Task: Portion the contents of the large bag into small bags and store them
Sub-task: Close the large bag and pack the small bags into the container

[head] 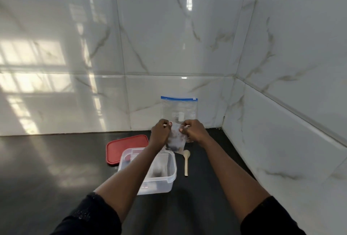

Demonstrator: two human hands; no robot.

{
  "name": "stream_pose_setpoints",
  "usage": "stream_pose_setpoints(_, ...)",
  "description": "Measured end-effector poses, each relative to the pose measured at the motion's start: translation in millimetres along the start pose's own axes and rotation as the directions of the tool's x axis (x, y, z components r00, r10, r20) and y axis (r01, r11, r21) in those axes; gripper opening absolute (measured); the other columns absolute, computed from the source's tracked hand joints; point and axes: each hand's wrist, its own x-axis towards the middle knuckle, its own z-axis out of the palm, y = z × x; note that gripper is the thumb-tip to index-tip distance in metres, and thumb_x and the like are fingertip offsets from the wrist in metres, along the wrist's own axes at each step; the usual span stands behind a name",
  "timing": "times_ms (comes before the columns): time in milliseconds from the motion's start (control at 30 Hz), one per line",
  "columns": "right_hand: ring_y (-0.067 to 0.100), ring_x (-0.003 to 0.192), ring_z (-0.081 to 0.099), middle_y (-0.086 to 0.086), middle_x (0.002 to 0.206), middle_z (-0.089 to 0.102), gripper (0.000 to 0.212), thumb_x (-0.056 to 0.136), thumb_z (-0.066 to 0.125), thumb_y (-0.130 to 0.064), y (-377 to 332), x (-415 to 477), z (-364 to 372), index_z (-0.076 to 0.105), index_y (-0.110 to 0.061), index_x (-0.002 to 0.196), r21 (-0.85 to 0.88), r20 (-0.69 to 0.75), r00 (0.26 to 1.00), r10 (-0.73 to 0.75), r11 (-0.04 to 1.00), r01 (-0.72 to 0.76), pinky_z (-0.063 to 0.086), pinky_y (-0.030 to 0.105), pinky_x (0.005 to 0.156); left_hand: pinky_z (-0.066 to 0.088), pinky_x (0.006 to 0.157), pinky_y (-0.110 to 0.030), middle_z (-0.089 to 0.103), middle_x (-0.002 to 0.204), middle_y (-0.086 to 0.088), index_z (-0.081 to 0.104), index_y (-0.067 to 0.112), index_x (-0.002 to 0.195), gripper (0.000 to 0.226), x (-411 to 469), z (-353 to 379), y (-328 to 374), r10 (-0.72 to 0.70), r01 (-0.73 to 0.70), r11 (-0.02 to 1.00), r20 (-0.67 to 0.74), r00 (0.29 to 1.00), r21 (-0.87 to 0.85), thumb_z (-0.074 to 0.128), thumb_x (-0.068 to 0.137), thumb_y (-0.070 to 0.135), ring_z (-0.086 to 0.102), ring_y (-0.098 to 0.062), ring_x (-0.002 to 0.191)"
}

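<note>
A small clear bag (176, 140) with dark contents hangs between my hands above the black counter. My left hand (160, 133) pinches its top left edge and my right hand (193, 130) pinches its top right edge. Behind them a large clear bag (179, 107) with a blue zip strip stands upright against the wall tiles. Below my left forearm sits a clear plastic container (169, 180), lid off, with another small bag of dark contents inside. A wooden spoon (186, 162) lies on the counter just right of the container.
A red lid (124, 147) lies flat on the black counter (56, 169) behind and left of the container. Glossy marble-look tiled walls (281, 65) meet in a corner at the back right, close behind the large bag.
</note>
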Motion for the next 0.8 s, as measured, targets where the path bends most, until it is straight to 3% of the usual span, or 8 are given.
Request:
stream_pose_setpoints(67, 0.018, 0.084, 0.06, 0.007, 0.089, 0.063, 0.015, 0.085, 0.066, -0.01, -13.8, 0.6, 16.5, 0.068, -0.004, 0.098, -0.005, 0.005, 1.0, -0.014, 1.0, 0.014, 0.052, 0.032, 0.075, 0.048, 0.076, -0.037, 0.062, 0.107, -0.013, 0.056, 0.016, 0.102, 0.013, -0.1, -21.7, -7.7, -0.051, 0.054, 0.996, 0.041, 0.998, -0.068, 0.046, 0.094, 0.02, 0.056, -0.025, 0.088)
stream_pose_setpoints(167, 0.017, 0.073, 0.06, 0.006, 0.083, 0.061, 0.011, 0.086, 0.064, -0.007, -28.0, -3.6, 43.9, 0.067, -0.007, 0.096, -0.046, 0.124, 0.992, -0.001, 0.999, 0.007, 0.05, 0.021, 0.055, 0.053, 0.068, -0.038, 0.061, 0.105, -0.014, 0.054, 0.018, 0.1, 0.01, -9.1, -53.5, -25.9, -0.135, 0.154, 0.983, 0.172, 0.976, -0.1, 0.048, 0.093, 0.015, 0.059, -0.025, 0.086)
stream_pose_setpoints(233, 0.02, 0.068, 0.06, 0.01, 0.081, 0.06, 0.008, 0.085, 0.061, -0.004, -29.4, -6.9, 59.0, 0.066, -0.008, 0.091, -0.076, 0.207, 0.978, 0.022, 0.997, -0.006, 0.055, 0.027, 0.054, 0.054, 0.063, -0.035, 0.061, 0.099, -0.011, 0.054, 0.016, 0.103, 0.012, -16.9, -65.1, -36.1, -0.162, 0.174, 0.985, 0.269, 0.949, -0.021, 0.049, 0.093, 0.013, 0.061, -0.023, 0.082)
stream_pose_setpoints(300, 0.024, 0.076, 0.061, 0.01, 0.081, 0.058, 0.014, 0.086, 0.059, -0.001, -27.8, -8.7, 73.8, 0.067, -0.004, 0.098, -0.135, 0.287, 0.957, 0.042, 0.991, -0.003, 0.057, 0.036, 0.064, 0.055, 0.06, -0.035, 0.06, 0.097, -0.01, 0.055, 0.017, 0.101, 0.013, -22.7, -72.2, -46.5, -0.176, 0.152, 0.983, 0.309, 0.935, 0.102, 0.051, 0.091, 0.009, 0.061, -0.021, 0.079)
stream_pose_setpoints(467, 0.019, 0.068, 0.059, 0.004, 0.074, 0.053, 0.01, 0.089, 0.058, 0.0, -22.4, -14.3, 100.5, 0.062, -0.008, 0.094, -0.23, 0.412, 0.899, 0.148, 0.972, -0.055, 0.058, 0.033, 0.066, 0.058, 0.066, -0.035, 0.061, 0.098, -0.01, 0.057, 0.009, 0.108, 0.019, -25.9, -74.5, -61.7, -0.329, 0.188, 0.906, 0.352, 0.876, 0.378, 0.05, 0.091, 0.006, 0.065, -0.022, 0.079)
stream_pose_setpoints(533, 0.025, 0.076, 0.064, 0.006, 0.081, 0.056, 0.011, 0.089, 0.06, -0.004, -20.7, -14.7, 108.2, 0.063, -0.008, 0.099, -0.303, 0.427, 0.887, 0.174, 0.952, -0.04, 0.057, 0.03, 0.064, 0.059, 0.071, -0.033, 0.065, 0.099, -0.009, 0.059, 0.008, 0.112, 0.021, -26.1, -73.5, -66.2, -0.364, 0.155, 0.856, 0.362, 0.858, 0.494, 0.053, 0.092, 0.012, 0.065, -0.019, 0.077)
stream_pose_setpoints(667, 0.029, 0.088, 0.068, 0.016, 0.105, 0.064, 0.035, 0.088, 0.064, -0.016, -20.8, -12.3, 117.0, 0.058, -0.002, 0.119, -0.538, 0.398, 0.898, 0.187, 0.841, 0.064, 0.051, 0.026, 0.062, 0.052, 0.087, -0.03, 0.069, 0.106, -0.007, 0.067, 0.008, 0.109, 0.027, -19.6, -77.1, -73.0, -0.263, -0.079, 0.75, 0.407, 0.875, 0.656, 0.061, 0.087, 0.023, 0.064, -0.018, 0.091)
stream_pose_setpoints(800, 0.028, 0.098, 0.066, 0.015, 0.111, 0.067, 0.033, 0.084, 0.07, -0.025, -27.9, 6.1, 110.3, 0.059, -0.003, 0.106, -0.636, 0.279, 0.952, 0.124, 0.767, 0.086, 0.05, 0.034, 0.083, 0.047, 0.077, -0.025, 0.072, 0.091, -0.003, 0.073, 0.01, 0.09, 0.016, -9.1, -94.9, -65.4, -0.055, -0.086, 0.884, 0.285, 0.957, 0.46, 0.067, 0.082, 0.023, 0.062, -0.013, 0.082)
